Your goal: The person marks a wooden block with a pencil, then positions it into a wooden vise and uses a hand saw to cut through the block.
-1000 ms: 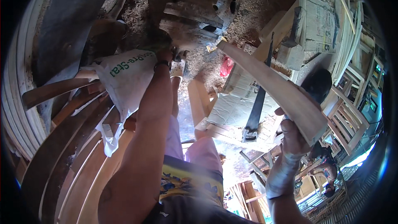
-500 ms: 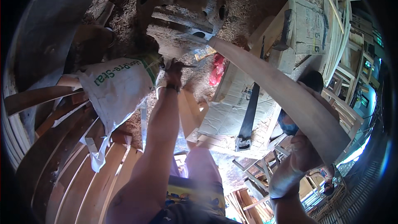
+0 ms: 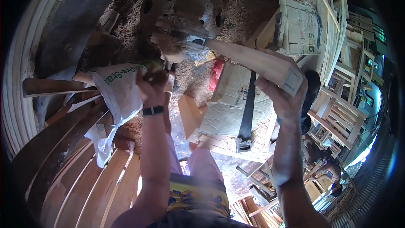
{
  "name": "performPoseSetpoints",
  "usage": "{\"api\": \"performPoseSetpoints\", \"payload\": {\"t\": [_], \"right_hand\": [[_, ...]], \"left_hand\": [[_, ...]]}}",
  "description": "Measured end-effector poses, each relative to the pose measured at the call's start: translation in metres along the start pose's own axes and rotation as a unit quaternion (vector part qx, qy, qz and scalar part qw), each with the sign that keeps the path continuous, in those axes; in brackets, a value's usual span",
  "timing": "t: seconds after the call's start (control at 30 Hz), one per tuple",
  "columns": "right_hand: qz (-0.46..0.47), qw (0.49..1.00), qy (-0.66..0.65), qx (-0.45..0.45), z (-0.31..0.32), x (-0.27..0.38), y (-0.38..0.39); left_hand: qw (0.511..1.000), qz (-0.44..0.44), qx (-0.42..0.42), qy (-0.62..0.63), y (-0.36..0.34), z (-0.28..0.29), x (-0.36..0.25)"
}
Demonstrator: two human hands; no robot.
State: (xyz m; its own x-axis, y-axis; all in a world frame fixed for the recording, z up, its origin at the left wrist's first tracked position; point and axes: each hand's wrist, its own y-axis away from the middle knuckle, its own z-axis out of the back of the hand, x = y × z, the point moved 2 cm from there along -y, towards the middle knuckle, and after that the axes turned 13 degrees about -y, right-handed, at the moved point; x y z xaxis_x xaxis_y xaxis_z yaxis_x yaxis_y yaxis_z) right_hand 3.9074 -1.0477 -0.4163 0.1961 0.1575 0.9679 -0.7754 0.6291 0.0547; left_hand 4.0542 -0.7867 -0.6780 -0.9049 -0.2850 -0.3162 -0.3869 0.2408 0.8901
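My right hand grips the near right end of a long, curved wooden board. The board's far end meets the dark, rounded machine-like block with round holes, at the top. My left hand, with a black wristband behind it, is over the edge of a white sack with green lettering. Shade and blur hide its fingers, so I cannot tell whether it holds anything. A handsaw lies on flattened cardboard below the board.
Curved wooden slats stand in a row at lower left. Shavings cover the ground around the block. A red plastic bag and a yellow packet lie near the board. Wooden frames crowd the right, where another person is visible.
My left hand has moved left and a little down, toward the sack. The board's near end has swung up and left with my right hand, and it has turned to show its end face.
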Motion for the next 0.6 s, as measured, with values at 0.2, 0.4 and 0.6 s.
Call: {"api": "performPoseSetpoints", "payload": {"t": [0.2, 0.4, 0.6], "right_hand": [[-0.040, 0.998, -0.046, 0.014, 0.003, -0.016, -0.020], [-0.031, 0.999, -0.017, 0.025, -0.004, -0.017, -0.018], [-0.044, 0.998, -0.008, 0.033, -0.010, -0.014, -0.020]], "left_hand": [[0.986, -0.059, -0.123, -0.094, -0.082, 0.013, -0.011], [0.284, -0.151, -0.103, -0.941, -0.189, 0.045, -0.012], [0.307, -0.251, -0.100, -0.913, -0.223, 0.067, 0.030]]}}
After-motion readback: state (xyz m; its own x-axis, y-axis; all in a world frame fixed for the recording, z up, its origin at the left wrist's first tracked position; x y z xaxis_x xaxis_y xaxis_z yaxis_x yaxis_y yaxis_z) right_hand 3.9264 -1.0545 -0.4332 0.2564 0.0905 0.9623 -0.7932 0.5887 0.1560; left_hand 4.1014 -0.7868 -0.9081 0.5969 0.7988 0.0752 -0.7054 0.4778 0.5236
